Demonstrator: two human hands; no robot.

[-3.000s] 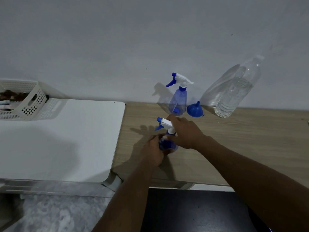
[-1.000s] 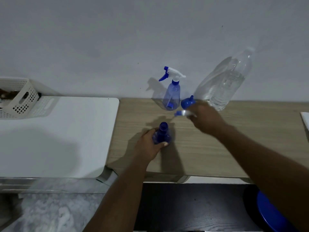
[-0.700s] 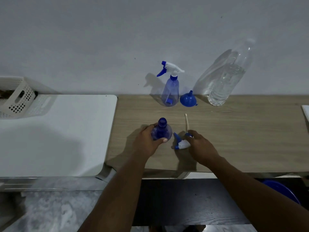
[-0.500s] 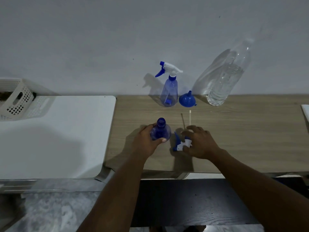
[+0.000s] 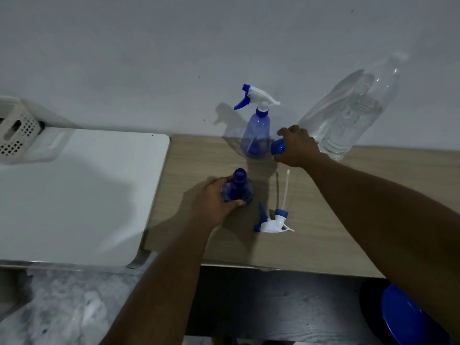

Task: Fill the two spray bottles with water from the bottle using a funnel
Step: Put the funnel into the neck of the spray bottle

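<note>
My left hand (image 5: 213, 201) grips an uncapped blue spray bottle (image 5: 237, 188) standing upright on the wooden table (image 5: 323, 232). Its white and blue spray head (image 5: 272, 221) lies on the table to the right, dip tube pointing away from me. My right hand (image 5: 297, 145) is closed over the blue funnel (image 5: 277, 147) at the back of the table; most of the funnel is hidden. A second spray bottle (image 5: 256, 135), with its spray head on, stands by the wall just left of the funnel. The large clear water bottle (image 5: 353, 115) stands to the right of my right hand.
A white surface (image 5: 82, 195) adjoins the wooden table on the left, with a white perforated basket (image 5: 17, 135) at its far left. A blue round object (image 5: 408, 317) sits below the table edge at lower right. The wall runs directly behind the bottles.
My right hand let go of the spray head, which now lies on the table, and reached back to close on the funnel. My left hand stayed on the uncapped bottle.
</note>
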